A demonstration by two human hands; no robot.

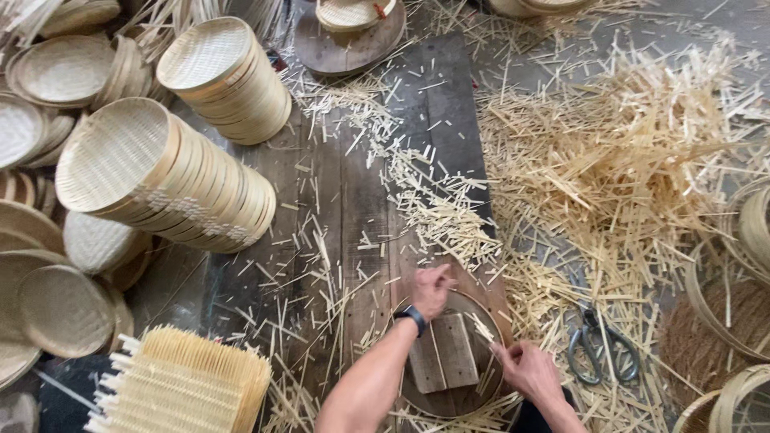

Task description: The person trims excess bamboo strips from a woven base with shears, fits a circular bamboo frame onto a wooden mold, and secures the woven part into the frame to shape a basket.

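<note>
My left hand [431, 289] rests on the far rim of a round dark wooden disc [492, 383] that lies low on the plank floor, fingers curled over the edge; a dark watch sits on that wrist. My right hand [525, 370] grips the disc's right rim near a few thin bamboo slivers [483, 327]. A square wooden block [443, 359] sits on the disc between both hands.
Two leaning stacks of round woven bamboo lids [172, 172], [228, 76] lie at left, with loose lids [64, 309] beyond. A bundle of bamboo sticks [188, 389] is at lower left. Scissors [597, 345] lie right of the disc. A heap of bamboo offcuts [626, 152] fills the right. Bamboo hoops [734, 321] stand at far right.
</note>
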